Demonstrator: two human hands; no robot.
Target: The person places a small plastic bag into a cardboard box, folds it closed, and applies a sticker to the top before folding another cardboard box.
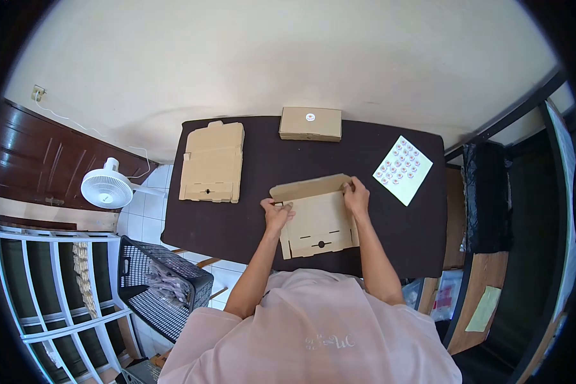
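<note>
A partly folded cardboard box (320, 221) lies in front of me on the dark tabletop, its far panel raised and tilted. My left hand (277, 216) is closed on its far left corner, with fingers over the side flap. At the far right corner, my right hand (356, 197) grips the raised panel's edge between thumb and fingers. Slots and a round dark hole show in the near part of the cardboard. Behind it stands a closed cardboard box (311, 125) with a round white sticker on top.
Flat unfolded box blanks (212, 163) lie at the table's left. A sheet of round stickers (403, 170) is at the right. The dark tabletop (259, 163) reaches the wall. To the left are a white fan (107, 185) and a black plastic basket (163, 281) with plastic bags inside.
</note>
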